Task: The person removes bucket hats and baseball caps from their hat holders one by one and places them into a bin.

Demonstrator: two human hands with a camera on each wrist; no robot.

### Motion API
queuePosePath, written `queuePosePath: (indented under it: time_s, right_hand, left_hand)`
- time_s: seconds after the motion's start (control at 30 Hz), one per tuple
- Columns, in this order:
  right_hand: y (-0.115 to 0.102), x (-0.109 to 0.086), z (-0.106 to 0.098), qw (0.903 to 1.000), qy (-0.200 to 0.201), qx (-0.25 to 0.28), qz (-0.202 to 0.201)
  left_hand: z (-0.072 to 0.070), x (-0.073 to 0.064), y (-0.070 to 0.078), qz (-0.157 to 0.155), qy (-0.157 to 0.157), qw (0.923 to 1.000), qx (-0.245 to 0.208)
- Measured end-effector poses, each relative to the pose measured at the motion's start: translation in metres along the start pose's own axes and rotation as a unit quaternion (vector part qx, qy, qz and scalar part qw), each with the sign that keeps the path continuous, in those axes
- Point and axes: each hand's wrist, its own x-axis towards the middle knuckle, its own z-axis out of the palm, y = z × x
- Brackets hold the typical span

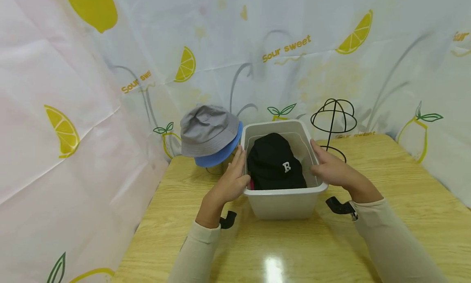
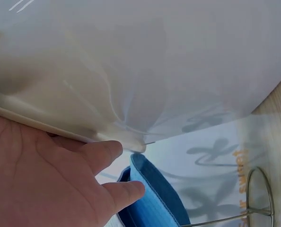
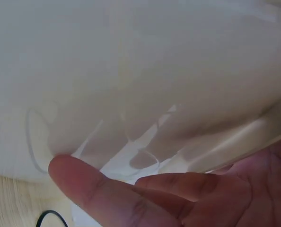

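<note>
A white plastic bin [image 1: 283, 207] stands on the wooden table between both hands. Inside it lies a black hat [image 1: 272, 164] with a white letter R, and a sliver of something pink [image 1: 252, 185] shows at its left. My left hand [image 1: 231, 178] grips the bin's left rim, thumb over the edge and fingers along the outer wall. On the opposite side, my right hand [image 1: 336, 170] grips the right rim with its thumb hooked over. Both wrist views show the fingers beneath the rim, against or close to the bin wall [image 2: 178, 61].
Left of the bin, a grey bucket hat [image 1: 207, 127] sits over a blue hat [image 1: 217, 158] on a stand, close to my left fingers. A black wire hat stand [image 1: 333, 131] rises behind my right hand. Lemon-printed cloth [image 1: 220, 25] hangs behind and left of the table [image 1: 176, 234].
</note>
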Motion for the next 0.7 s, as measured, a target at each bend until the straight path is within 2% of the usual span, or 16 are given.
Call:
queuePosePath:
  time_s: [0.23, 0.4, 0.57, 0.7]
  right_hand:
    - [-0.002, -0.003, -0.002, 0.9999, -0.001, -0.009, 0.005]
    - [-0.001, -0.003, -0.003, 0.9999, 0.004, -0.013, 0.006]
    - [-0.002, -0.003, -0.001, 0.9999, 0.004, -0.016, 0.005]
    - [-0.002, -0.004, -0.002, 0.9998, 0.005, -0.020, 0.006]
  left_hand:
    - [0.001, 0.001, 0.001, 0.001, 0.001, 1.0000, -0.007]
    - [-0.003, 0.001, 0.003, 0.000, 0.008, 1.0000, -0.004]
    - [-0.018, 0.001, 0.004, 0.006, 0.059, 0.9981, 0.017]
    - [-0.038, 0.005, 0.008, 0.014, 0.097, 0.9922, 0.076]
